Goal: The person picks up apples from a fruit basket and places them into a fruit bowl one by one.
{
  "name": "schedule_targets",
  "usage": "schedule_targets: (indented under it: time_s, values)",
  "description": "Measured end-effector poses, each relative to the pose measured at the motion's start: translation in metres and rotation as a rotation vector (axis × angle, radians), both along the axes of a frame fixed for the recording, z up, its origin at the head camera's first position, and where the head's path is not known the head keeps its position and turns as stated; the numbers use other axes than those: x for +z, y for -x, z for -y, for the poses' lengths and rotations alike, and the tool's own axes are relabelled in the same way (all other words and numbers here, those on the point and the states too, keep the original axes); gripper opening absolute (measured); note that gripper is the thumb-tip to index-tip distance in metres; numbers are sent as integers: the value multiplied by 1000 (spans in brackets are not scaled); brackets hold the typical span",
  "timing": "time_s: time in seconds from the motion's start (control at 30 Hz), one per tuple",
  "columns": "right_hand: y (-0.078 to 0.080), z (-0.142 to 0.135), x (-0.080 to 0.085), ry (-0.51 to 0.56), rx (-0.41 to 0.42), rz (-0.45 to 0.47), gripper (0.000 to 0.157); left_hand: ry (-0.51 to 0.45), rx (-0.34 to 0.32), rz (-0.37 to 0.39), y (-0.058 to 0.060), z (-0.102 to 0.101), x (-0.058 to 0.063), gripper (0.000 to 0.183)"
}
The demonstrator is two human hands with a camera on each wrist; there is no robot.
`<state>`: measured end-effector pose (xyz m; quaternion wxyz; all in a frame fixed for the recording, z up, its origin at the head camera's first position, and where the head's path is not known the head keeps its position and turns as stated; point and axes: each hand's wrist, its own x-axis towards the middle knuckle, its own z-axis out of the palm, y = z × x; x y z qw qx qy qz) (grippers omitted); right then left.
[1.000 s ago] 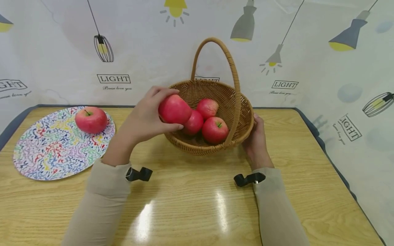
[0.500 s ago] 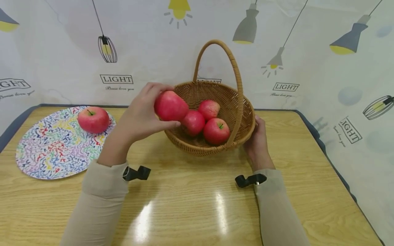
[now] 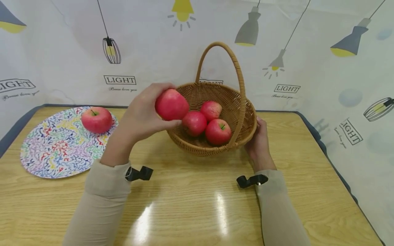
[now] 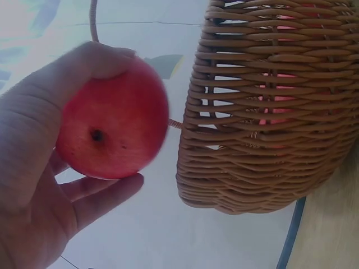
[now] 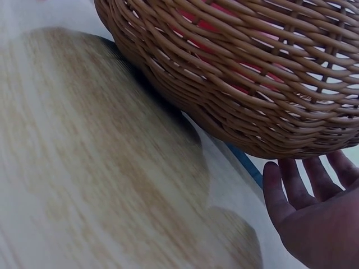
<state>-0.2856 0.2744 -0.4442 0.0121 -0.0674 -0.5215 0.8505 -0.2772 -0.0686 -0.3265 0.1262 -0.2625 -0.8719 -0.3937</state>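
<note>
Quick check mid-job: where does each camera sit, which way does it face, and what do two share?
Head: on the person's head, facing forward and down at the table, basket and patterned mat; left grip, right grip and sleeves show.
Left wrist: worn there, facing the held apple and basket's woven outside; left grip shows.
Right wrist: worn there, facing basket and table; right grip shows, lower right.
Head and left wrist share the held apple.
</note>
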Motion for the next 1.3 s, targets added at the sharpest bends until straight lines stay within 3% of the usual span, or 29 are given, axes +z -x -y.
schedule_targets:
  time_s: [0.33, 0.77, 0.9, 1.07, 1.17, 1.3]
  values:
    - [1, 0, -1, 24, 2, -9, 42, -97, 18, 82, 1, -2, -1, 80]
    - [0, 1, -1, 29, -31, 28, 46, -184, 69, 78, -5, 6, -5, 77]
    - [-2, 0, -1, 33, -28, 44, 43, -228, 90, 84, -6, 5, -7, 89]
    - [-3, 0, 1, 18, -8, 23, 41, -193, 80, 42, -4, 1, -9, 110]
    - [-3, -1, 1, 20, 3, 19, 52, -193, 131, 46, -4, -2, -10, 98]
    - [-3, -1, 1, 15, 12, 45, 65, -291, 245, 102, -3, -4, -12, 85]
